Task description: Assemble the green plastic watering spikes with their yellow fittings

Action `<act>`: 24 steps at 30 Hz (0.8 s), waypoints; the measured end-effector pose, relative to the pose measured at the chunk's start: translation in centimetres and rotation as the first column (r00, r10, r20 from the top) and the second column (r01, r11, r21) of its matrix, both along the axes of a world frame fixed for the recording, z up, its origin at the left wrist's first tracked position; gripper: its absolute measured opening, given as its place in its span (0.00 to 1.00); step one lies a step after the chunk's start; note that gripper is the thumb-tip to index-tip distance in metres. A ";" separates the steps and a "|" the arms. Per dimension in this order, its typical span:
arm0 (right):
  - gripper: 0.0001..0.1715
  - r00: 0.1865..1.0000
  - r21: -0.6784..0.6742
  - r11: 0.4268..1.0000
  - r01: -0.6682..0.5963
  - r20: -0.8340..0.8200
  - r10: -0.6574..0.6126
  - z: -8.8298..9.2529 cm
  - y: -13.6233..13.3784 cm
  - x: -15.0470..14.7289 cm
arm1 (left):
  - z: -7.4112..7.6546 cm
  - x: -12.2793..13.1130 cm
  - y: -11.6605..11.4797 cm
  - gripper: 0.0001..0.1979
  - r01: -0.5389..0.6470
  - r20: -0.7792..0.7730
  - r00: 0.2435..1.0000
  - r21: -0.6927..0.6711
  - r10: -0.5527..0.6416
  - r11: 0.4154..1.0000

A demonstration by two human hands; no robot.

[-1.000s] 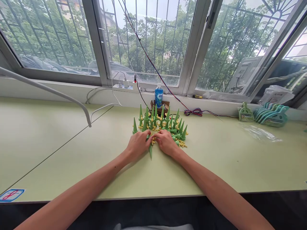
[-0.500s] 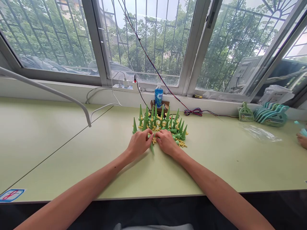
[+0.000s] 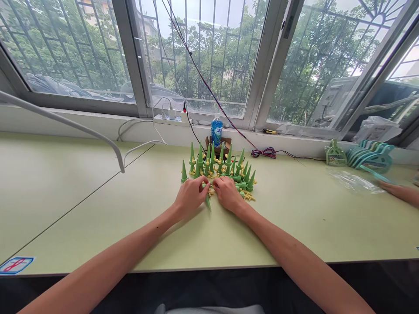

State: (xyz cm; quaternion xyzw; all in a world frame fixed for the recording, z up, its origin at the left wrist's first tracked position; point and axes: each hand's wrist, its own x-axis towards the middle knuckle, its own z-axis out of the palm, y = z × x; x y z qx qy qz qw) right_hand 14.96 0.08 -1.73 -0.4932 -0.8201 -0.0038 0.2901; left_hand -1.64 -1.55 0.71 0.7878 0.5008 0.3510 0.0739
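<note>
A green plastic spike jutted out below the left hand, whose thumb and fingers pinched its upper end and hid it. The right hand curled just beside; whether it held anything could not be told. Beyond both hands crowded upright green spikes and yellow fittings, then a blue bottle. The jutting spike was smooth, tapering toward the wearer.

And it's 1 bare L hand, 1 bare R hand! Min. 10 upright green plastic cones, plus 1 tilted green cone, near side; small yellow plastic fittings, several, no. unclear. Far ctr, 1 blue plastic bottle. Far R, 1 flat green plastic scoop, stacked teal plastic scoops, qty unclear.
</note>
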 end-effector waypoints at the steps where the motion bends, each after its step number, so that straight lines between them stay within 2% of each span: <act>1: 0.07 1.000 0.008 1.000 -0.007 -0.025 0.007 0.1 -0.1 0.0 | 0.0 0.0 0.0 0.13 0.002 0.005 1.000 -0.001 -0.002 1.000; 9: 0.09 0.956 0.095 0.986 -0.134 -0.249 0.153 0.9 -1.0 -0.3 | 0.2 0.0 0.1 0.13 0.007 0.078 0.997 -0.016 -0.006 1.000; 24: 0.09 0.887 0.159 0.961 -0.227 -0.373 0.271 0.7 -0.9 -0.4 | 0.2 0.2 0.2 0.14 0.028 0.116 0.993 -0.017 -0.026 0.999</act>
